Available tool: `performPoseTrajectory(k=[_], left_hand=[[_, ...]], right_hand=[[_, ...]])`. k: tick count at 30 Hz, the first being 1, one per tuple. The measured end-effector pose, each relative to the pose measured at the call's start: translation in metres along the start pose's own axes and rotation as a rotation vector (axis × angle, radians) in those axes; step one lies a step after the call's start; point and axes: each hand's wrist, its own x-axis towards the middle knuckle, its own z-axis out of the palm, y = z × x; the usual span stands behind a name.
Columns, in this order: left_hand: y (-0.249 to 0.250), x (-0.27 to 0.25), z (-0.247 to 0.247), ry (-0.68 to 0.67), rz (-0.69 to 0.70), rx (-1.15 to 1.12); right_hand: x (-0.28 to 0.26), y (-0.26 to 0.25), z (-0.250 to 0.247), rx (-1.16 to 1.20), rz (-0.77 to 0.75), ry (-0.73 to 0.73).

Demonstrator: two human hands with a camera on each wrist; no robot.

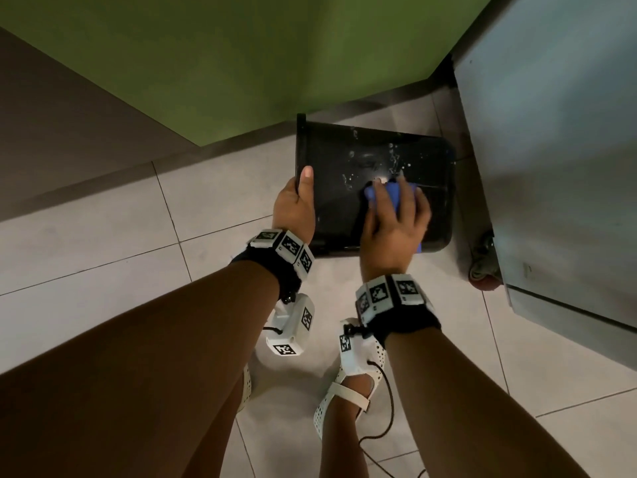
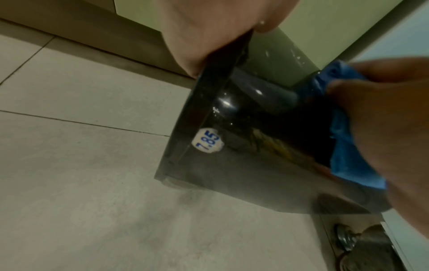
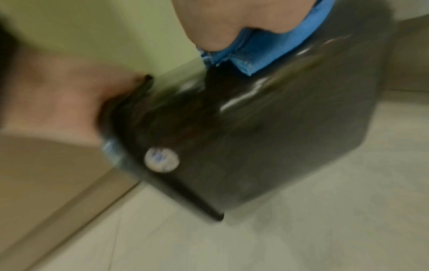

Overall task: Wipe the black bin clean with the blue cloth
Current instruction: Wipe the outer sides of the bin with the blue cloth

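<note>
Hands: left hand (image 1: 294, 205) clamps the rim of the black bin (image 1: 344, 160), thumb on top. Right hand (image 1: 393, 229) curls over the bunched blue cloth (image 1: 391, 194) and presses it on the bin's upturned side. Bin lies tipped on the floor (image 1: 103, 253), frame centre. Suggest bracing the rim and overlapping strokes through the white splashes (image 1: 393, 157). Bin interior and underside hidden; right wrist view blurred.

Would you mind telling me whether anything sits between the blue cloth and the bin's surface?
Nothing visible does. The right hand presses the blue cloth straight onto the bin, on its spattered side; the left hand grips the rim, off to one side.
</note>
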Motion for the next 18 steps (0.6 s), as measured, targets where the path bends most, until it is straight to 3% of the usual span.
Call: performPoseTrajectory(k=[3,5,6,9,12,15,18], left_hand=[[-0.003,-0.002,0.001,-0.01,-0.004,0.006],[-0.005,-0.002,0.0,-0.014,0.007,0.004],[-0.005,-0.002,-0.001,-0.018,0.018,0.012],[-0.002,-0.004,-0.002,-0.028,0.026,0.011],[-0.001,-0.007,-0.001,-0.033,0.003,-0.012],[-0.001,-0.007,-0.001,-0.026,0.009,-0.003],[-0.002,-0.004,0.0,-0.011,0.03,-0.019]], right_hand=[[-0.016,-0.008,0.009,-0.035,-0.27,-0.085],[-0.012,0.005,0.007,-0.042,-0.33,-0.1],[-0.008,0.016,0.004,0.001,-0.257,-0.089],[0.013,0.054,-0.012,0.133,0.156,0.003],[0.018,0.066,-0.018,0.136,0.317,0.045],[0.0,0.046,-0.006,0.058,0.182,0.09],[-0.028,0.006,0.01,0.022,-0.106,0.04]])
